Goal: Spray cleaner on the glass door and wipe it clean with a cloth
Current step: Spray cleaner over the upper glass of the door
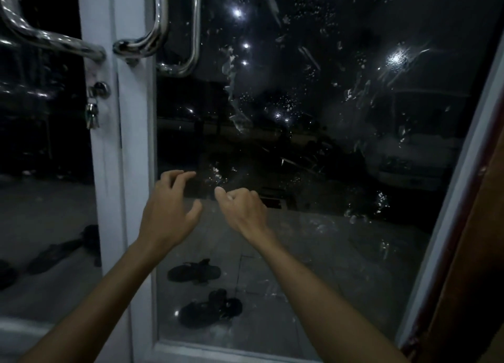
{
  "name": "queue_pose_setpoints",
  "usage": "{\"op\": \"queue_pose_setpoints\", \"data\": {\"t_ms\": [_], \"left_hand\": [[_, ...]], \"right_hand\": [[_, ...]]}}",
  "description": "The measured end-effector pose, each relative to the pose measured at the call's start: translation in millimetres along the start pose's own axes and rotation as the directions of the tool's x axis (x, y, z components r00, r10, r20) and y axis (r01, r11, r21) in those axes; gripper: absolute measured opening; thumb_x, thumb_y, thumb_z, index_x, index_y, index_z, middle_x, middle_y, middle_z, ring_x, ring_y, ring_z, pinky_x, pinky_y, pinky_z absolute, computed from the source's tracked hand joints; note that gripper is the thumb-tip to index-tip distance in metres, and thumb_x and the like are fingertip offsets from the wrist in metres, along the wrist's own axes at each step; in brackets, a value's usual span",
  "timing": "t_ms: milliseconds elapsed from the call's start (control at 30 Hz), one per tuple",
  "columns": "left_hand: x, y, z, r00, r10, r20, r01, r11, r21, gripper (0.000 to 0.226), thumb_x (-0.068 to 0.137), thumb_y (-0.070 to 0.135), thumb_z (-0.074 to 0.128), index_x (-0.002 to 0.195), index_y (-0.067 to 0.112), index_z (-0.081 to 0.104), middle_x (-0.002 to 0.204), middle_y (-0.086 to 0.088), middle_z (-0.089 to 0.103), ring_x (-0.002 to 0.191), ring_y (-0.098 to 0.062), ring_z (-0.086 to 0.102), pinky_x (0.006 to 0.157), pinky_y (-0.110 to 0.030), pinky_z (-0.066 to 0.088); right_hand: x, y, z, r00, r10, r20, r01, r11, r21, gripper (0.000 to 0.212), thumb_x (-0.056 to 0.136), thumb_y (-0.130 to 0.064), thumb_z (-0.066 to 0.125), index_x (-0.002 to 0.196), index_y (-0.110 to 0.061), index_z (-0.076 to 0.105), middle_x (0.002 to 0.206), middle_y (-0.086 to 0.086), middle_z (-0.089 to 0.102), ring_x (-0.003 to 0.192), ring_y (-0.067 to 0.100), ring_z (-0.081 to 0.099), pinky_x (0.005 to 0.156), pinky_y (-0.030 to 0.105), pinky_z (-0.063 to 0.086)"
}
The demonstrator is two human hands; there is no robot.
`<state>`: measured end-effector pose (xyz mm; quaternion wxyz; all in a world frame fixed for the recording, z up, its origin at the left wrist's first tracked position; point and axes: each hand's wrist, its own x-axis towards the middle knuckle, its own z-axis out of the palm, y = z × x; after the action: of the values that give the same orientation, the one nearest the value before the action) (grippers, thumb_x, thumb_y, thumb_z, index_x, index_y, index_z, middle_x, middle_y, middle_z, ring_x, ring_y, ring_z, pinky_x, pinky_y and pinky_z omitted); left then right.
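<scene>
The dark, droplet-streaked glass door (327,144) stands just beyond both hands at twelve o'clock, its wet streaks (231,89) climbing toward one o'clock, nearer the right hand (242,209), whose grip is curled together empty, than the left hand (169,207), grip spread apart.

Handle (152,35) left of glass (327,117); sandals (201,291) behind glass, below.

Glass door (327,133): droplets and smeared streaks on the upper pane. Left hand (166,212) raised before the pane, fingers spread, loosely bent, nothing held. Right hand (245,212) just beside it, fingers curled, nothing visible in it. Keys (92,115) hang at the lock. Sandals (195,274) lie beyond the glass.
</scene>
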<state>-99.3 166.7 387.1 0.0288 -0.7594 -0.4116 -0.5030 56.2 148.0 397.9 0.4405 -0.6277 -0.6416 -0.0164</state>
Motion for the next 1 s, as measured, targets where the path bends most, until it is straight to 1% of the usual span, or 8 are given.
{"op": "queue_pose_setpoints", "data": {"t_ms": [167, 267, 467, 533, 600, 667, 733, 1000], "left_hand": [[0, -2, -13, 1.0, 0.003, -0.029, -0.004, 1.0, -0.006, 0.055, 0.084, 0.02, 0.066, 0.135, 0.014, 0.046, 0.132, -0.01, 0.044, 0.116, -0.02, 0.047, 0.088, -0.024, 0.036], [-1, 0, -19, 1.0, 0.002, -0.029, -0.003, 1.0, -0.015, 0.055, 0.083, 0.018, 0.066, 0.135, 0.013, 0.046, 0.131, -0.01, 0.044, 0.117, -0.021, 0.047, 0.09, -0.025, 0.037], [-7, -1, -28, 1.0, 0.01, -0.028, -0.01, 1.0, 0.001, 0.055, 0.083, 0.019, 0.066, 0.134, 0.013, 0.046, 0.132, -0.01, 0.044, 0.117, -0.023, 0.048, 0.09, -0.028, 0.041], [-9, 0, -29, 1.0, 0.009, -0.018, -0.009, 1.0, -0.007, 0.056, 0.084, 0.019, 0.066, 0.135, 0.013, 0.046, 0.133, -0.01, 0.044, 0.118, -0.023, 0.047, 0.091, -0.028, 0.04], [-11, 3, -29, 1.0, 0.005, -0.015, -0.005, 1.0, -0.016, 0.056, 0.084, 0.018, 0.066, 0.136, 0.012, 0.046, 0.133, -0.011, 0.044, 0.119, -0.024, 0.047, 0.093, -0.029, 0.041], [-13, 6, -27, 1.0, -0.002, -0.013, 0.002, 1.0, -0.024, 0.055, 0.084, 0.017, 0.065, 0.135, 0.011, 0.046, 0.132, -0.011, 0.045, 0.119, -0.023, 0.047, 0.094, -0.03, 0.042], [-16, 10, -23, 1.0, -0.004, -0.008, 0.004, 0.999, -0.033, 0.055, 0.083, 0.017, 0.065, 0.135, 0.011, 0.047, 0.131, -0.011, 0.045, 0.118, -0.023, 0.048, 0.092, -0.028, 0.04], [-21, 24, -5, 0.999, -0.003, 0.033, 0.005, 0.998, -0.065, 0.056, 0.083, 0.02, 0.066, 0.135, 0.014, 0.046, 0.134, -0.009, 0.043, 0.119, -0.024, 0.048, 0.095, -0.041, 0.047]], "right_hand": [[-3, -21, 4, 0.998, -0.011, 0.061, 0.014, 0.999, -0.04, 0.058, 0.091, -0.052, 0.045, 0.045, -0.017, 0.043, 0.047, -0.006, 0.046, 0.047, 0.015, 0.046, 0.052, 0.029, 0.032], [-5, -24, 7, 0.999, 0.027, 0.03, -0.027, 1.0, -0.012, 0.057, 0.093, -0.047, 0.044, 0.046, -0.014, 0.045, 0.048, -0.004, 0.046, 0.049, 0.017, 0.047, 0.051, 0.029, 0.028], [-4, -20, -6, 0.998, 0.043, -0.043, -0.044, 0.999, -0.026, 0.062, 0.094, -0.053, 0.04, 0.045, -0.016, 0.042, 0.052, -0.003, 0.048, 0.057, 0.022, 0.052, 0.058, 0.03, 0.035], [3, -18, -24, 0.989, 0.08, -0.123, -0.074, 0.996, 0.055, 0.064, 0.095, -0.055, 0.041, 0.046, -0.014, 0.042, 0.051, -0.001, 0.048, 0.052, 0.02, 0.049, 0.056, 0.028, 0.035], [14, -12, -44, 0.954, 0.195, -0.23, -0.148, 0.967, 0.207, 0.066, 0.09, -0.058, 0.042, 0.049, -0.008, 0.05, 0.051, 0.006, 0.054, 0.05, 0.024, 0.054, 0.056, 0.03, 0.044], [23, -3, -57, 0.892, 0.328, -0.31, -0.202, 0.905, 0.375, 0.065, 0.078, -0.061, 0.04, 0.05, -0.004, 0.054, 0.049, 0.01, 0.056, 0.052, 0.036, 0.06, 0.059, 0.046, 0.055], [19, 7, -64, 0.861, 0.392, -0.324, -0.236, 0.873, 0.426, 0.057, 0.075, -0.057, 0.038, 0.047, -0.01, 0.054, 0.046, 0.008, 0.053, 0.047, 0.035, 0.058, 0.058, 0.053, 0.054], [-5, 26, -67, 0.896, 0.284, -0.341, -0.2, 0.944, 0.261, 0.051, 0.082, -0.049, 0.032, 0.047, -0.014, 0.046, 0.045, 0.005, 0.044, 0.044, 0.024, 0.047, 0.053, 0.042, 0.05]]}}
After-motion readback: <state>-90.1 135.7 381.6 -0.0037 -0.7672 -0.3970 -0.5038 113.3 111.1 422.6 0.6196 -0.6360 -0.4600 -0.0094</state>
